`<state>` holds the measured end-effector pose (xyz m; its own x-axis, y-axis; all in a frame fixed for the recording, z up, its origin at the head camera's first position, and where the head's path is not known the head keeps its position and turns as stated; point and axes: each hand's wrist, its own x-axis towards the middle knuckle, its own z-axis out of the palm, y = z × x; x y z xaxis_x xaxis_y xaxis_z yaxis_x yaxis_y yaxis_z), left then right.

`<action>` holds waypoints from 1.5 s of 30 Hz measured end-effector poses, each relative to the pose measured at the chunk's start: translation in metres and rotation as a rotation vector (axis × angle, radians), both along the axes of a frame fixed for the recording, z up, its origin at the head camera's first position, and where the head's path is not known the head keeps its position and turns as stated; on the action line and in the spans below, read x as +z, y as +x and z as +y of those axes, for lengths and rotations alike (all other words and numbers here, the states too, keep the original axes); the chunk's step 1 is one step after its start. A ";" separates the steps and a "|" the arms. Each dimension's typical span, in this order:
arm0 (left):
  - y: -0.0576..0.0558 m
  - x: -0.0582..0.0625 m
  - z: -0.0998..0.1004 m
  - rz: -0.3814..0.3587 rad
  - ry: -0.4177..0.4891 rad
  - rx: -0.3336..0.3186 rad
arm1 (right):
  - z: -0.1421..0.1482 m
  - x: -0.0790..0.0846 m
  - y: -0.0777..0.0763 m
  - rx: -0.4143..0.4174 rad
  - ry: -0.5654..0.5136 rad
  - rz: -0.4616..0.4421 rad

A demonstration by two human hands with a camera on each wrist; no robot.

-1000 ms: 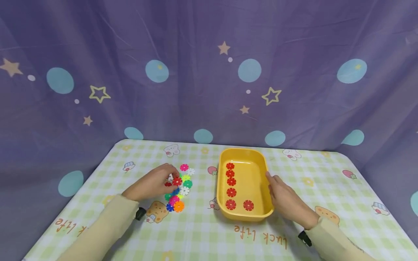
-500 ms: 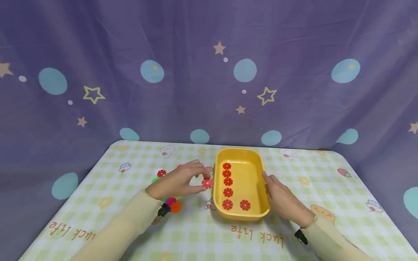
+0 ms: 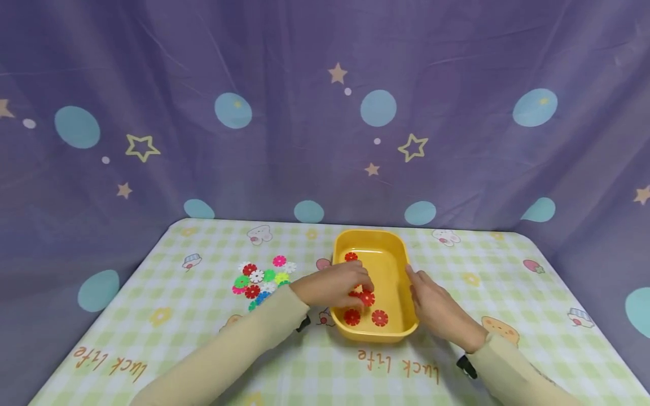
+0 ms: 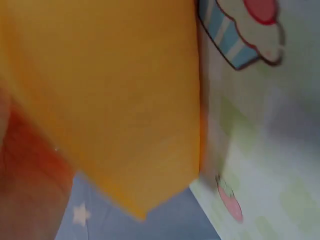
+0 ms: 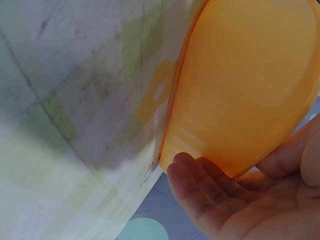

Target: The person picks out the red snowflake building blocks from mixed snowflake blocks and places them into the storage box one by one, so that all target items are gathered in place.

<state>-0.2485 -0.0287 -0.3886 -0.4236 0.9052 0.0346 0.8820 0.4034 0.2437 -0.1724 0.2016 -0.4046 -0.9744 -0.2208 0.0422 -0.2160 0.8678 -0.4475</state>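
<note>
Low in the frame, upside-down orange lettering (image 3: 398,363) on the checked tablecloth (image 3: 315,372) reads "Luck Life". Beyond it, right of lower centre, my right hand (image 3: 444,311) grips the yellow tray (image 3: 390,270) by its right wall. My left hand (image 3: 336,285) pinches a red disc (image 3: 368,298), flat and round with a notched edge, within the tray's left half. Other red discs (image 3: 380,318) sit in there, some partly behind my fingers. Multicoloured discs (image 3: 257,276) lie left of centre; farthest back hangs a purple, star-patterned curtain (image 3: 284,163).

Head cam looks fwd & down; wrist cams, v. close, share yellow tray (image 4: 125,100).
</note>
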 end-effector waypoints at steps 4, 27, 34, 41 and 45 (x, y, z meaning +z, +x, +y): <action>-0.006 -0.004 0.019 0.014 -0.126 0.001 | -0.003 -0.001 -0.001 0.003 -0.007 -0.003; -0.013 0.020 -0.009 -0.043 -0.019 0.088 | -0.010 -0.001 -0.003 0.039 -0.016 0.022; -0.014 0.039 -0.089 -0.031 0.075 0.198 | -0.005 -0.004 -0.002 0.028 -0.009 0.030; -0.018 0.020 -0.160 -0.199 -0.052 0.475 | 0.002 -0.002 0.001 0.023 -0.004 0.046; -0.025 0.002 -0.192 -0.192 -0.065 0.604 | 0.004 -0.002 0.001 0.027 -0.005 0.050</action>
<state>-0.2736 -0.2207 -0.3864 -0.8532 0.5024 -0.1400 0.4371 0.8353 0.3334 -0.1711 0.2052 -0.4062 -0.9647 -0.2470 0.0916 -0.2617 0.8592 -0.4395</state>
